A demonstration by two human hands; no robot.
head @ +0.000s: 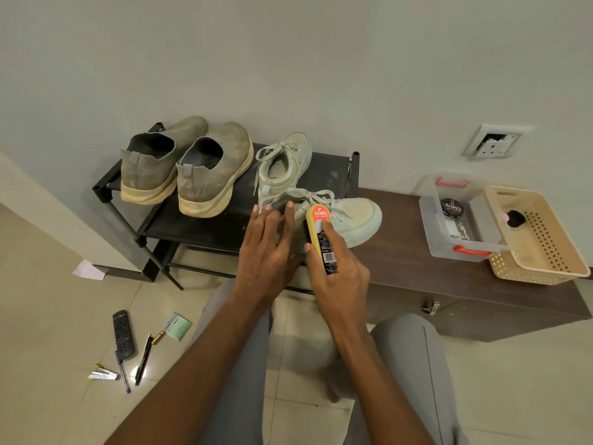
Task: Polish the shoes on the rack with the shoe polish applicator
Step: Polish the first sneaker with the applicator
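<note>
The right hand (pixel 340 268) is gripping the shoe polish applicator (pixel 322 238), fingers and thumb curled round its body, with the orange-and-yellow head pointing toward twelve o'clock and lying against the side of the near white sneaker (pixel 333 220). The left hand (pixel 268 248) is lying flat with straight fingers, grasping nothing, its fingertips pressing on the heel end of that sneaker, most likely to keep it from sliding under the rubbing. The sneaker is resting on its side at the right end of the black rack (pixel 199 226), its toe reaching out at three o'clock over the brown bench (pixel 417 252), probably turned so that its side faces the applicator. It is looking pale and off-white, scuffed and greyish, with loose laces trailing. Its partner, the far white sneaker (pixel 285 162), is standing upright just behind at twelve o'clock, equally dull. At ten o'clock on the rack, the pair of grey knit shoes (pixel 186 165) is standing heels toward the person, dusty, with yellowed cream soles. Judging by the soiling everywhere, the polishing is appearing to be at an early stage. At three o'clock on the bench, a clear plastic box (pixel 430 226) is holding a polish tin (pixel 451 208).
</note>
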